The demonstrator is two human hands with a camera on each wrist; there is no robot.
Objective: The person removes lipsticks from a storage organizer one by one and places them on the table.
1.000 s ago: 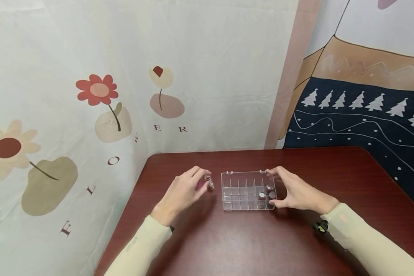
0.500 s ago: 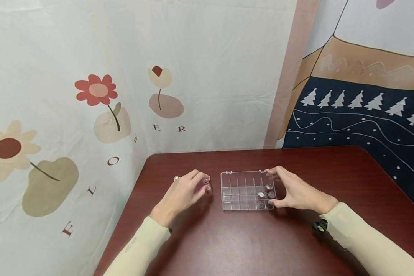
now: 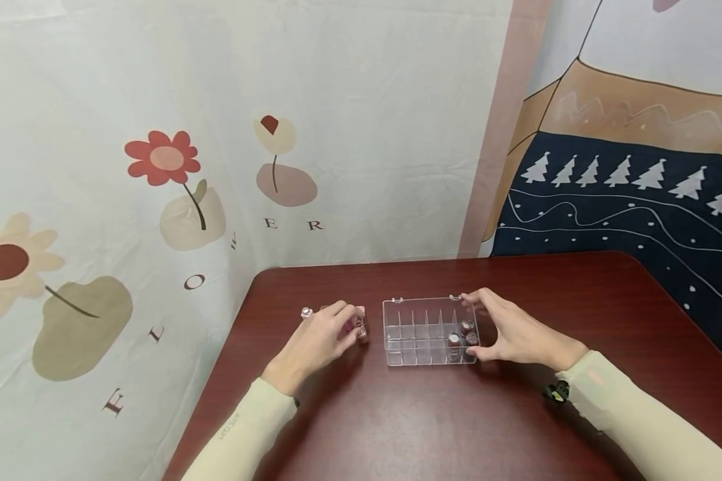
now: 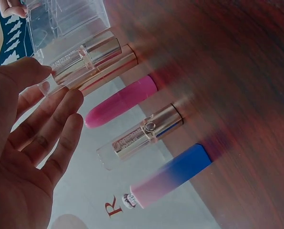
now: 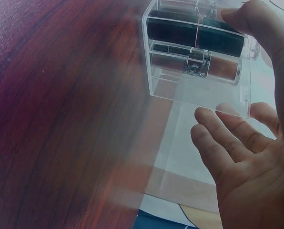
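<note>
My left hand [image 3: 315, 337] pinches a clear-capped lipstick [image 4: 87, 57] between thumb and fingers, left of the box. Close behind it stands a rose-gold tube [image 4: 114, 71]. A magenta tube [image 4: 122, 101], another clear-capped gold lipstick [image 4: 163, 121] and a pink-to-blue tube [image 4: 173, 174] line up beside that hand; in the head view the hand covers most of them. My right hand [image 3: 511, 331] grips the right end of a clear divided box [image 3: 409, 365], thumb at the front and fingers at the back. Several lipsticks [image 3: 454, 345] stand in its right-end compartments, including a dark tube [image 5: 173, 31].
The dark red wooden table [image 3: 421, 427] carries everything. A hanging cloth with printed flowers [image 3: 167, 158] borders its left and back, and a navy tree-print cloth [image 3: 626, 200] its right. Small hinges [image 3: 455, 297] sit on the box's back edge.
My left hand has come slightly down and toward me with the lipstick, uncovering the top of a tube on its left. The right hand stays on the box.
</note>
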